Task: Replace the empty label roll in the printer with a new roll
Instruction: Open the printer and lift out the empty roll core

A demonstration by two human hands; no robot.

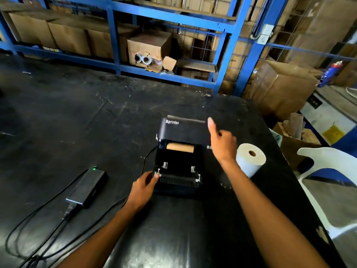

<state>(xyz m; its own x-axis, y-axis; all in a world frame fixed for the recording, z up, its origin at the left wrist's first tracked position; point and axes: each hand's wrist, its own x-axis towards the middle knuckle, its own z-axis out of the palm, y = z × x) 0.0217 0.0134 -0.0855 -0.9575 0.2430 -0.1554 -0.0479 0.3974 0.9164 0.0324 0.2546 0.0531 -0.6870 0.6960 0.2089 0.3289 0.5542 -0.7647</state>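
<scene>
A black label printer (178, 171) stands on the black table (77, 113) with its lid (183, 130) swung up and back. Inside its bay lies a bare brown cardboard core (179, 147), the empty roll. A full white label roll (250, 158) lies on the table just right of the printer. My left hand (144, 185) grips the printer's front left corner. My right hand (221, 143) hovers at the lid's right edge with the thumb raised; its fingers are curled and hold nothing.
A black power adapter (87, 187) with a green light and trailing cables lies left of the printer. Blue shelving (231, 55) with cardboard boxes lines the far side. A white plastic chair (328, 171) stands past the table's right edge.
</scene>
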